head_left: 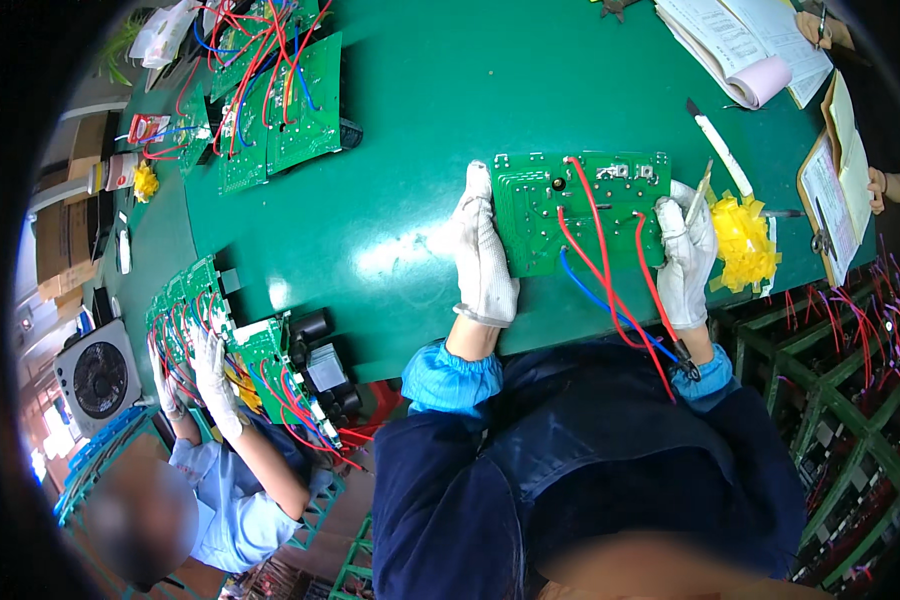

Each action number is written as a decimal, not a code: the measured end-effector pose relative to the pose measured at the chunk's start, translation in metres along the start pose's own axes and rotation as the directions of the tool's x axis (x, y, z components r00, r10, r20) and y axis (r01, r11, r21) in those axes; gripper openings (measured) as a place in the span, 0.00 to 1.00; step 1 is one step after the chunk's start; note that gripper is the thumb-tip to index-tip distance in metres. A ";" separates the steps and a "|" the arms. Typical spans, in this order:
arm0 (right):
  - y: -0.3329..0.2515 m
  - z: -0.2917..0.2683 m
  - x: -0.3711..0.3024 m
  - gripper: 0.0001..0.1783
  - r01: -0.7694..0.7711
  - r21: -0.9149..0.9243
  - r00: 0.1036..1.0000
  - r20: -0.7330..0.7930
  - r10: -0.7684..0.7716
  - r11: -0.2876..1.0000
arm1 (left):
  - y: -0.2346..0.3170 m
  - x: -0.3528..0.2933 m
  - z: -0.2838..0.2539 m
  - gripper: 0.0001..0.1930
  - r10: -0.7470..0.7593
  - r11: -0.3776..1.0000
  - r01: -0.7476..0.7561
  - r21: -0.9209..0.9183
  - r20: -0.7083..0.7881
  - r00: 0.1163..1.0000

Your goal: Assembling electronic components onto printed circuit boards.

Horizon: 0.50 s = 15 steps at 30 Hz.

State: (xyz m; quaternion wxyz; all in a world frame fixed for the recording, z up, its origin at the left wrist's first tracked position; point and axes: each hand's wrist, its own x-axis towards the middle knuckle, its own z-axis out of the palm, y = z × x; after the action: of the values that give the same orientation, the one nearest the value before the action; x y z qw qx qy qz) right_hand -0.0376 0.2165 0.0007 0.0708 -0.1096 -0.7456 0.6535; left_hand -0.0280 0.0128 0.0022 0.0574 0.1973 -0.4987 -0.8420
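A green circuit board (pixel 530 215) is in front of me, solder side up, with several red wires and one blue wire hanging from it toward my body. My left hand (pixel 485 258), in a white glove, holds its left edge with the fingers straight along the side. On the right edge, my gloved right hand (pixel 685 258) grips the board with bent fingers. A thin pale pointed stick (pixel 701 188) rises from beside the right fingers; its kind is unclear. Just right of that hand lies a bundle of yellow tape pieces (pixel 743 243).
A white-handled brush-like tool (pixel 722 150) lies beyond the tape. Papers (pixel 735 45) and a clipboard (pixel 832 195) are at the right, near another person's hands. Wired boards (pixel 305 110) are stacked far left. A co-worker's gloved hands (pixel 210 375) handle boards at left; a green rack (pixel 820 400) stands right.
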 end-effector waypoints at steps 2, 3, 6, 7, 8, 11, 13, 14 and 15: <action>0.002 0.001 0.001 0.16 0.002 0.044 1.000 -0.008 -0.002 0.999 | -0.008 0.007 -0.008 0.25 -0.021 1.000 0.021 -0.001 -0.053 0.998; 0.002 0.001 0.001 0.16 0.000 0.044 1.000 -0.005 0.001 0.999 | -0.010 0.009 -0.011 0.25 -0.039 0.999 0.039 -0.005 -0.101 0.994; 0.004 -0.001 0.002 0.15 0.044 0.028 0.999 -0.027 -0.043 0.999 | 0.010 0.006 0.018 0.25 -0.127 0.990 0.135 0.037 -0.169 0.977; 0.001 -0.001 0.001 0.15 0.035 0.021 0.999 -0.019 -0.034 0.999 | 0.008 0.004 0.016 0.25 -0.125 0.990 0.133 0.038 -0.174 0.977; -0.001 -0.001 0.001 0.15 0.027 0.013 1.000 -0.012 -0.026 1.000 | 0.003 0.004 0.012 0.24 -0.072 0.994 0.082 0.075 -0.135 0.988; 0.002 -0.002 0.001 0.14 0.041 0.010 0.999 -0.011 -0.041 0.999 | -0.016 0.006 -0.003 0.22 0.081 0.982 -0.081 0.168 0.002 0.997; 0.002 -0.002 0.001 0.14 0.037 0.008 0.999 -0.010 -0.037 0.999 | -0.002 0.001 0.003 0.23 0.112 0.971 -0.118 0.208 0.040 0.993; 0.002 -0.003 0.000 0.14 0.029 0.005 1.000 -0.010 -0.029 1.000 | -0.001 0.002 0.002 0.23 0.113 0.971 -0.120 0.207 0.045 0.993; 0.001 -0.003 -0.001 0.14 0.033 0.005 0.999 -0.015 -0.032 0.999 | 0.000 0.004 0.002 0.24 0.121 0.955 -0.135 0.262 0.070 0.990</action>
State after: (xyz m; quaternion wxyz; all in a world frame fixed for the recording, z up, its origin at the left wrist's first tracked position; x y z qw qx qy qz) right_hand -0.0352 0.2196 -0.0003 0.0872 -0.1021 -0.7451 0.6533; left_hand -0.0326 0.0131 0.0019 0.0714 0.1479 -0.6205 -0.7668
